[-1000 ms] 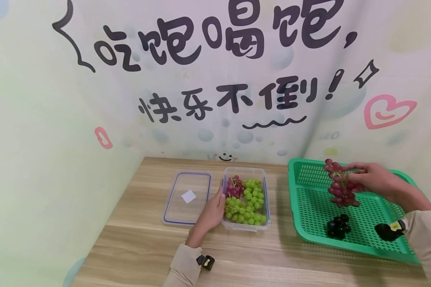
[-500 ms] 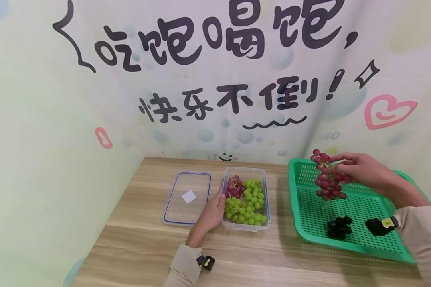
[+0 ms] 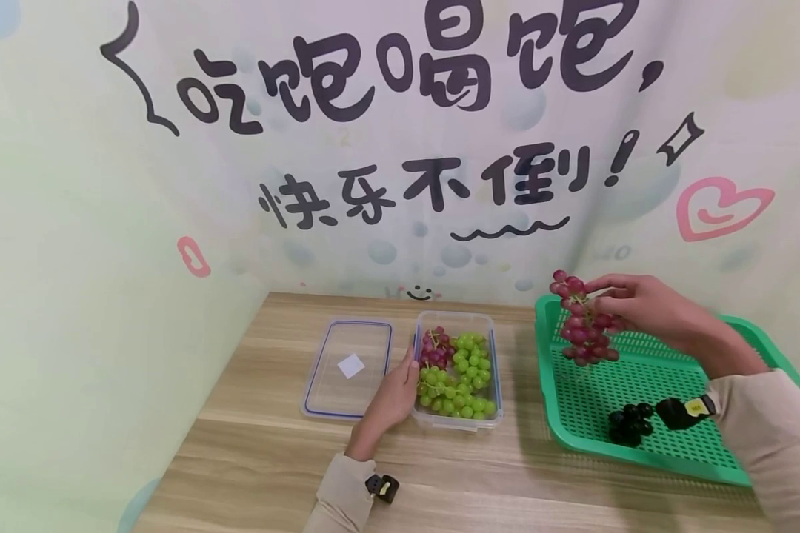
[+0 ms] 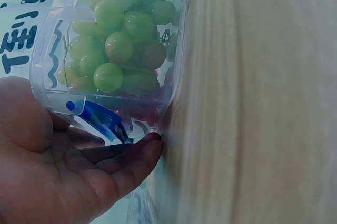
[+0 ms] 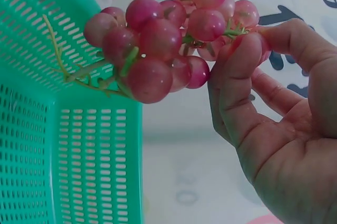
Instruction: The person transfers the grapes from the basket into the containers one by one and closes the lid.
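Observation:
A bunch of red grapes (image 3: 581, 326) hangs over the left side of the green basket (image 3: 548, 414), its stem pinched between thumb and fingers of my right hand (image 3: 653, 307). In the right wrist view the red grapes (image 5: 158, 45) dangle beside the fingertips. My left hand (image 3: 390, 392) rests along the left side of a clear lidded-type box (image 3: 456, 423). Inside the box lie green grapes (image 3: 470, 363) and a smaller red bunch (image 3: 435, 348). The left wrist view shows the left hand's fingers (image 4: 131, 174) against the box wall, near a blue clip (image 4: 102, 119).
A few black grapes (image 3: 630, 424) lie on the basket floor. Left of the box a clear lid (image 3: 327, 370) with a blue seal and a white paper square (image 3: 351, 366) lies on the wooden table (image 3: 253, 459). A printed wall cloth (image 3: 373, 222) stands behind.
My right hand has moved left and slightly up with the red grapes, from over the basket's middle towards its left rim. My left hand has stayed at the box.

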`<action>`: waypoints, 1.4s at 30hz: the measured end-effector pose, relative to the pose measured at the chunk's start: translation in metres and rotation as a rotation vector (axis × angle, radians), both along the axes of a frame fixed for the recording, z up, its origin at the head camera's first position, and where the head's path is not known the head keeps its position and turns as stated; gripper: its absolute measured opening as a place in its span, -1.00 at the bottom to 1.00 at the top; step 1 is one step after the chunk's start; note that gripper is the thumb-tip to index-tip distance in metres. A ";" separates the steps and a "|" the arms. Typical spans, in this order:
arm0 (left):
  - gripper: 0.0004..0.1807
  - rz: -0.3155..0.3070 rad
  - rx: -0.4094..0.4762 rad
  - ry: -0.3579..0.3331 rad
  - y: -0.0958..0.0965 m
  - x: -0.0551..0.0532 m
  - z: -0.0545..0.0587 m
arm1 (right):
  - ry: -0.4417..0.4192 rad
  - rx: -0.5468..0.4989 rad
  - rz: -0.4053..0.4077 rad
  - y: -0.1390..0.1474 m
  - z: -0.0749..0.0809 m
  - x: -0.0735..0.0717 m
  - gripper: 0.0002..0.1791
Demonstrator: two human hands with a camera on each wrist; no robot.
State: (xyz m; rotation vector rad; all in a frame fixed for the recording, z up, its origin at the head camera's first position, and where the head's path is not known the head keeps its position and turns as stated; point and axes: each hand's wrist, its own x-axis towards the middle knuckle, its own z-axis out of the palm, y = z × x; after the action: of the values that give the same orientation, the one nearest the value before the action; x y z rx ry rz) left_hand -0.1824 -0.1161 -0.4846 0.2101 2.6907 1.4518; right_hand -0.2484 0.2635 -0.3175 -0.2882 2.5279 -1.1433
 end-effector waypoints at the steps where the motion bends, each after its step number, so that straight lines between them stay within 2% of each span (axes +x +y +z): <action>1: -0.42 0.001 0.000 -0.001 0.000 0.000 0.000 | 0.001 -0.001 0.003 -0.002 0.001 0.000 -0.44; 6: -0.42 -0.002 0.002 0.007 0.000 -0.001 -0.001 | -0.008 -0.027 0.020 -0.017 0.004 0.001 -0.44; 16: -0.42 0.003 -0.007 0.012 0.000 -0.003 -0.001 | -0.031 -0.072 0.047 -0.045 -0.001 -0.001 -0.46; 23: -0.42 0.004 -0.008 0.013 -0.001 -0.003 -0.002 | -0.075 -0.139 0.038 -0.062 -0.001 -0.001 -0.48; 30: -0.41 0.008 -0.006 0.002 0.000 -0.002 -0.001 | -0.146 -0.267 0.008 -0.074 -0.006 -0.002 -0.50; 35: -0.42 0.009 -0.004 0.001 0.000 -0.002 -0.001 | -0.193 -0.314 -0.009 -0.085 -0.012 -0.004 -0.52; 42: -0.42 0.009 0.004 0.005 0.000 -0.001 -0.002 | -0.213 -0.333 -0.011 -0.101 -0.020 -0.006 -0.52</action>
State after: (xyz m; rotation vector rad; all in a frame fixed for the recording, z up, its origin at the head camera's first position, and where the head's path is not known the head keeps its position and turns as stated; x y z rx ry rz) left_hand -0.1838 -0.1160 -0.4862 0.2021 2.6965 1.4607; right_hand -0.2541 0.1620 -0.3373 -0.2212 2.1545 -1.5128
